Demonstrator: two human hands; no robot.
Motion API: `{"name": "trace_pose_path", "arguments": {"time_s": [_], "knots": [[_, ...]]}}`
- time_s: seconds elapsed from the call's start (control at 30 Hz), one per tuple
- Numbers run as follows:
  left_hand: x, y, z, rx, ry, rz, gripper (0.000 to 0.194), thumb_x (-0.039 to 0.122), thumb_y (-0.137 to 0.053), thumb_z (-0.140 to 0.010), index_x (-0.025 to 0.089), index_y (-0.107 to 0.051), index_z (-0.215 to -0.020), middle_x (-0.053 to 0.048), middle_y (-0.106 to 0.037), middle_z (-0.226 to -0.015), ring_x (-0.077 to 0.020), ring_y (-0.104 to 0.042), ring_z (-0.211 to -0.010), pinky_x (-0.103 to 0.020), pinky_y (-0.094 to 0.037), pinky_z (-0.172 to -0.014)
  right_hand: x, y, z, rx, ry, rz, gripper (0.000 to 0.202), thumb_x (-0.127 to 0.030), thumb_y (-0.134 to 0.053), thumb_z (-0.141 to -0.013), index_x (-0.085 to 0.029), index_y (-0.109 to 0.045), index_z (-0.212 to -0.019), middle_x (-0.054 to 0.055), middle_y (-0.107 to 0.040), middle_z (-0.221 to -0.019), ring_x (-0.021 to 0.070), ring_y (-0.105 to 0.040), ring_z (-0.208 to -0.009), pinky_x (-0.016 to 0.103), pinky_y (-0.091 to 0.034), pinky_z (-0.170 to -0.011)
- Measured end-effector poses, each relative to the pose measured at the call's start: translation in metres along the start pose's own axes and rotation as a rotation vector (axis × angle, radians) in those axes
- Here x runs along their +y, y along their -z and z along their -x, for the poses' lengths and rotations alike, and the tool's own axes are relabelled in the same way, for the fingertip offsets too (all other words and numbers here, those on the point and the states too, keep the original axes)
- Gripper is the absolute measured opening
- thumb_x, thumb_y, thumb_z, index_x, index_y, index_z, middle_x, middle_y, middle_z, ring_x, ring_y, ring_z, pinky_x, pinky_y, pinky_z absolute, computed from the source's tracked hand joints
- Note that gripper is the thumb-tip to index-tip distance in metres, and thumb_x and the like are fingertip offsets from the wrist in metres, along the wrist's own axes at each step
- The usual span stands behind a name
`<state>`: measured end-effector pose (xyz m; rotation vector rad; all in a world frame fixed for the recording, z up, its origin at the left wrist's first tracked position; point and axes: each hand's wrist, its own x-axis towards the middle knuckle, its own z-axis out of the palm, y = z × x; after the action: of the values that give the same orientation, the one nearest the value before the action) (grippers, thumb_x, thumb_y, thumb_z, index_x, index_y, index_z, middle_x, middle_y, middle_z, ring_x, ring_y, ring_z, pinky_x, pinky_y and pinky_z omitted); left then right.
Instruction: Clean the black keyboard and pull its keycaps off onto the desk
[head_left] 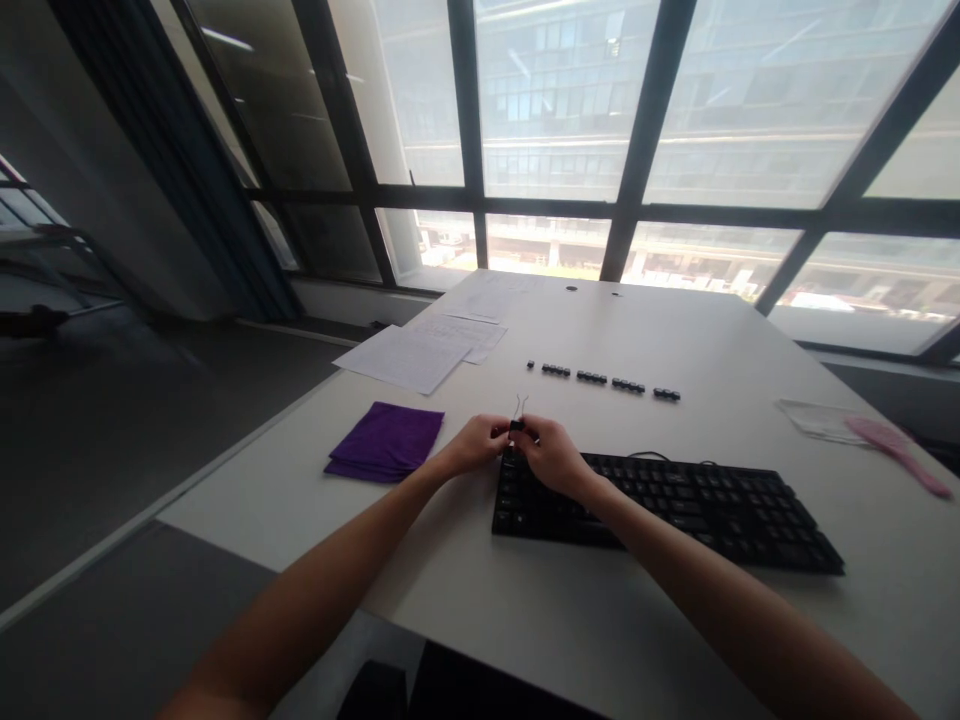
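Observation:
Above the top left corner of a black keyboard [720,505], my two hands meet at a small black piece [516,426] with two thin wires pointing away from me. The fingers of my left hand [480,443] are closed on its left side. My right hand [553,455] pinches it from the right, over the keyboard's left part, and hides some keys. Behind the keyboard lies a row of small black keycaps [592,378], one single and several short groups.
A folded purple cloth [390,440] lies left of my left hand. Paper sheets [409,357] are spread farther back on the white table [450,590]. On the right are a pink brush-like object [892,450] and a clear bag [814,420]. Windows stand behind the table.

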<state>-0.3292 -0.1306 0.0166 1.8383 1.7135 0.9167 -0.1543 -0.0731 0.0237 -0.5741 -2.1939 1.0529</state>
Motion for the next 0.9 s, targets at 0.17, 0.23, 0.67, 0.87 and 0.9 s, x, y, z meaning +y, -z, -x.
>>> {"name": "trace_pose_path", "arguments": {"time_s": [0.17,0.23,0.67,0.87,0.9], "knots": [[0.004,0.001,0.002,0.005,0.04,-0.005,0.018,0.022,-0.058,-0.073,0.014,-0.073,-0.079,-0.002,-0.067,-0.07,-0.0187,-0.059,-0.072,-0.026,-0.044,-0.065,-0.01,0.001,0.008,-0.081,0.104,0.129,0.014,-0.022,-0.054,-0.093,-0.021,-0.066,-0.086,0.003,-0.07,-0.082,0.0191,-0.061,-0.074,0.028,-0.043,-0.069],[0.007,0.004,0.003,-0.016,0.033,0.003,0.017,0.022,-0.06,-0.073,0.014,-0.073,-0.079,-0.002,-0.068,-0.072,-0.019,-0.059,-0.074,-0.026,-0.046,-0.066,-0.012,0.0,0.012,-0.085,0.149,0.208,0.015,-0.024,-0.053,-0.095,-0.022,-0.066,-0.088,0.006,-0.071,-0.089,0.0206,-0.062,-0.079,0.029,-0.044,-0.072],[0.016,0.032,0.011,-0.348,0.053,0.043,0.032,0.039,-0.076,-0.075,0.017,-0.069,-0.097,-0.005,-0.068,-0.094,-0.0193,-0.065,-0.085,-0.029,-0.053,-0.076,0.002,0.001,0.01,0.036,0.047,-0.006,0.018,-0.022,-0.055,-0.092,-0.02,-0.061,-0.076,0.001,-0.067,-0.076,0.0159,-0.059,-0.071,0.026,-0.042,-0.069],[0.009,0.021,0.006,-0.299,0.02,0.066,0.031,0.042,-0.076,-0.078,0.015,-0.07,-0.091,-0.006,-0.067,-0.095,-0.0179,-0.065,-0.082,-0.026,-0.053,-0.071,0.004,0.0,0.011,0.066,0.07,-0.098,0.021,-0.023,-0.054,-0.091,-0.019,-0.062,-0.072,-0.001,-0.065,-0.072,0.0141,-0.056,-0.067,0.024,-0.039,-0.066],[0.009,0.02,0.005,-0.289,0.018,0.074,0.03,0.042,-0.075,-0.078,0.015,-0.07,-0.09,-0.006,-0.067,-0.094,-0.0174,-0.065,-0.08,-0.026,-0.053,-0.07,0.004,0.001,0.01,0.085,0.055,-0.126,0.021,-0.023,-0.054,-0.091,-0.019,-0.061,-0.071,-0.001,-0.064,-0.071,0.0138,-0.055,-0.066,0.024,-0.039,-0.065]]}}
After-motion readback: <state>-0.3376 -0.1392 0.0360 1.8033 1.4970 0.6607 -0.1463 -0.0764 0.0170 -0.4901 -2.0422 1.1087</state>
